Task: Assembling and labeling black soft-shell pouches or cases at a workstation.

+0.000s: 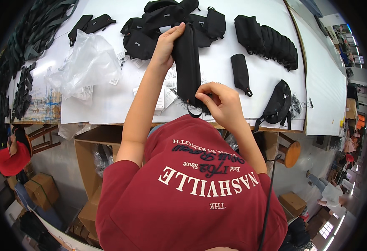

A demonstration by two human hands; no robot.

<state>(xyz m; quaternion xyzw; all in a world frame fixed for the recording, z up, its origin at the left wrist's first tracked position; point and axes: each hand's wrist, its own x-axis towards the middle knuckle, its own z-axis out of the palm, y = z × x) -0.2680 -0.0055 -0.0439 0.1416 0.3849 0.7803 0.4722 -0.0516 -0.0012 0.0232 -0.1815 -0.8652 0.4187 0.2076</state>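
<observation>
A long black fabric pouch (186, 69) is held upright in front of me, above the front part of the white table. My left hand (166, 46) is closed on its far end, thumb and fingers gripping the left edge. At the near right corner, my right hand (222, 102) pinches the pouch between thumb and fingertips. A thin black strap loop (194, 113) hangs from the near end. The exact bit under my right fingertips is too small to make out. Beneath the pouch lie white paper tags (163, 98).
Black pouches (139, 44) are heaped at the far middle. A row of black pouches (267, 42), a single pouch (240, 73) and a waist bag (276, 102) lie right. Clear plastic bags (89, 62) and dark straps (37, 31) are left. A cardboard box (83, 167) stands below.
</observation>
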